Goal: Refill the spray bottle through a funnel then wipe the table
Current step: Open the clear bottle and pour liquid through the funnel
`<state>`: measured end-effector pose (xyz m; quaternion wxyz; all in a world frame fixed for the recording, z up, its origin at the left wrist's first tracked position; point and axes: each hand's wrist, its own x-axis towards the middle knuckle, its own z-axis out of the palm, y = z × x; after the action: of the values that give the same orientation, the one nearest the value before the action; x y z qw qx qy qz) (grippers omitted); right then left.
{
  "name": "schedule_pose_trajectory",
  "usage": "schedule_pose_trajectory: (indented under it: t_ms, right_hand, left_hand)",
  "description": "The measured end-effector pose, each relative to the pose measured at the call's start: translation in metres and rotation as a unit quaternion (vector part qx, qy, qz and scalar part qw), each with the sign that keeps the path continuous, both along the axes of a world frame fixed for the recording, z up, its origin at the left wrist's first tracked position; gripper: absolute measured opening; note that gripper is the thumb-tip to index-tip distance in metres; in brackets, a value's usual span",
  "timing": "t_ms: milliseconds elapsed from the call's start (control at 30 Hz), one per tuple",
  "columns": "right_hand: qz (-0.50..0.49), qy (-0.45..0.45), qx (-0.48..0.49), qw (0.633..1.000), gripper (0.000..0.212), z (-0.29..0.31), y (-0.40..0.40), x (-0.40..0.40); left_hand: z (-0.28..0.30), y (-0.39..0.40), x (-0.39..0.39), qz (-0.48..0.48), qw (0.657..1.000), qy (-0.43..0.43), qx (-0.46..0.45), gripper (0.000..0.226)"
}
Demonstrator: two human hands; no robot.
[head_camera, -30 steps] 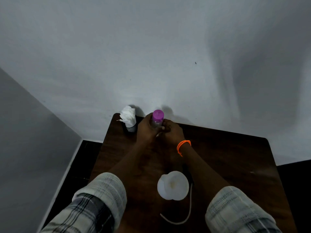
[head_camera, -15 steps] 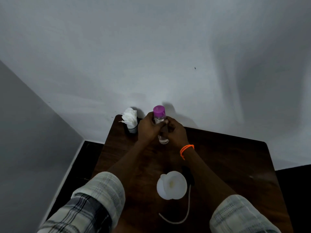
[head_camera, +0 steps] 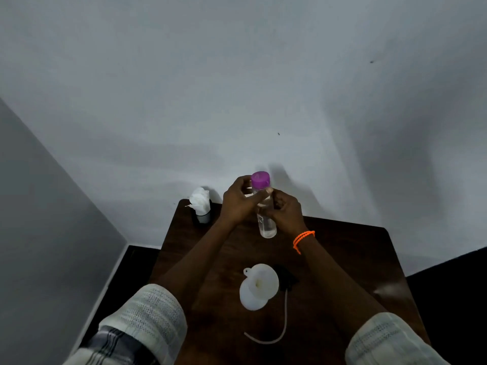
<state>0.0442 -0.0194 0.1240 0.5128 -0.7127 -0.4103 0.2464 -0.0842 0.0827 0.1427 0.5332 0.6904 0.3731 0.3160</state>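
Holding the clear bottle (head_camera: 266,219) above the far part of the bench (head_camera: 355,248), the left hand (head_camera: 238,204) and right hand (head_camera: 284,210) both curl round its upper body, just below the purple cap (head_camera: 260,179), which is on. No refilling is evident; the white funnel (head_camera: 259,285) lies near, the tissues (head_camera: 199,200) stand at the far-left corner, so pouring and wiping remain. Bench surface: dark wood; white walls meet in a corner behind.
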Motion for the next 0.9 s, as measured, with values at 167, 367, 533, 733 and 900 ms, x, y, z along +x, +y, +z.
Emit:
schedule_pose_trajectory:
  t_ms: [167, 367, 533, 733, 900]
  right_hand:
    - [0.006, -0.003, -0.002, 1.000, 0.044, 0.019, -0.031, -0.006]
    - [0.009, -0.032, 0.012, 0.999, 0.034, 0.033, -0.066, -0.026]
    - [-0.007, -0.046, 0.034, 0.998, 0.031, 0.038, -0.092, -0.036]
    - [-0.032, -0.038, 0.049, 0.998, 0.035, 0.040, -0.111, -0.049]
    - [-0.046, -0.037, 0.058, 0.997, 0.031, 0.039, -0.120, -0.068]
  left_hand:
    - [0.027, -0.016, -0.009, -0.044, 0.998, -0.048, 0.004, 0.061]
    - [0.041, -0.044, -0.024, -0.119, 0.990, -0.062, 0.040, 0.064]
    - [0.046, -0.064, -0.026, -0.096, 0.991, -0.076, 0.052, 0.042]
    - [0.054, -0.091, -0.026, -0.037, 0.993, -0.084, 0.070, 0.039]
    - [0.055, -0.108, -0.028, 0.049, 0.991, -0.076, 0.098, 0.045]
